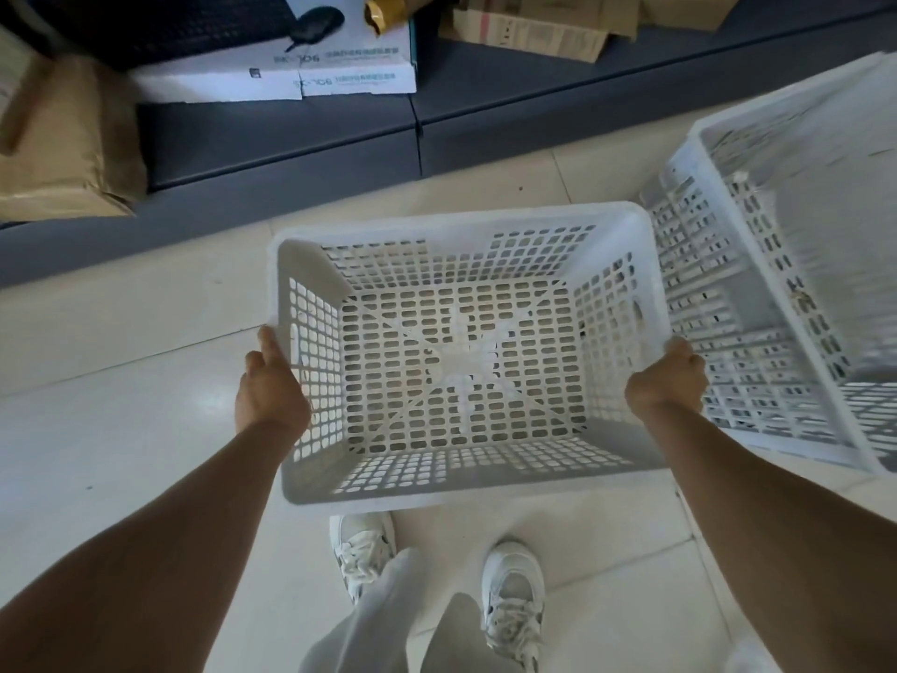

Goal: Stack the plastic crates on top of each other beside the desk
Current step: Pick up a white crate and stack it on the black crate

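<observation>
A white perforated plastic crate (456, 221) is held in front of me above the tiled floor, open side up and empty. My left hand (269, 388) grips its left rim, thumb on top of the edge. My right hand (667, 381) grips the right rim the same way. To the right stands a second white plastic crate (718, 196), larger in view and tilted, its near wall close to the held crate's right side.
A low dark grey shelf (340, 138) runs along the back, carrying white product boxes (310, 75), brown paper parcels (63, 138) and cardboard boxes (534, 26). My feet in white sneakers (512, 604) stand on the pale floor tiles (121, 405) below the crate.
</observation>
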### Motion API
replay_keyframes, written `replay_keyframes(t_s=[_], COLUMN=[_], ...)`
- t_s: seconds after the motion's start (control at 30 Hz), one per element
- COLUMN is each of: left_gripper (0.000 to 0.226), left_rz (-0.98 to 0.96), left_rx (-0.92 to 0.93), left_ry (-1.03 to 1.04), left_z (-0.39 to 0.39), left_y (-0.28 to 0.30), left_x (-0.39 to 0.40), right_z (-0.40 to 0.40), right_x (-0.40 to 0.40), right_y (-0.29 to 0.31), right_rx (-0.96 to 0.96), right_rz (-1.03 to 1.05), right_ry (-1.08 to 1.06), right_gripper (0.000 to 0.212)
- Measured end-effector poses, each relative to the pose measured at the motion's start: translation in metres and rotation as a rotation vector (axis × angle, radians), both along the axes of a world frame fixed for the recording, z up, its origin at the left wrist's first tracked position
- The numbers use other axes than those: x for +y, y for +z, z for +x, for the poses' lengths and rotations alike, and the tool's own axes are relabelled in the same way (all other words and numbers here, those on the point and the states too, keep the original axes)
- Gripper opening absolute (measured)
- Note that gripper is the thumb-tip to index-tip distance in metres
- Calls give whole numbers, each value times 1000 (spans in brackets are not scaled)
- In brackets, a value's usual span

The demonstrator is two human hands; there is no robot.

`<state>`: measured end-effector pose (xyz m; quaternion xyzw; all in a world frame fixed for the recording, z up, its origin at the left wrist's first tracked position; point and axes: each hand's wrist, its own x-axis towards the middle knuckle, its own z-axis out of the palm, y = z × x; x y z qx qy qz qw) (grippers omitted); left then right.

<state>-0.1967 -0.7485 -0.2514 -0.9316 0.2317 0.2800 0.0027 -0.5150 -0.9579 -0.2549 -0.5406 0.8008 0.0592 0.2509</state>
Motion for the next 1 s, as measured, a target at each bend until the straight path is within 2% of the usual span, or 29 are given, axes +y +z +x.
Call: replay_keyframes(t_s=[0.23, 0.4, 0.77, 1.0], left_gripper=[92, 86, 65, 72], left_rz=[-1, -9, -70, -130], left_rx=[-33, -52, -180, -289], left_ry=[8, 50, 298, 528], left_z=[9, 19, 29, 18], left_y=[15, 43, 152, 221], left_x=[16, 32, 106, 175], right_z=[5, 24, 92, 147], right_x=[10, 13, 21, 47], right_y=[5, 31, 140, 213], right_rx=[-25, -75, -173, -198], right_rz=[-29, -29, -48, -67], right_ry=[37, 48, 269, 477], right_gripper=[57, 61, 54, 50])
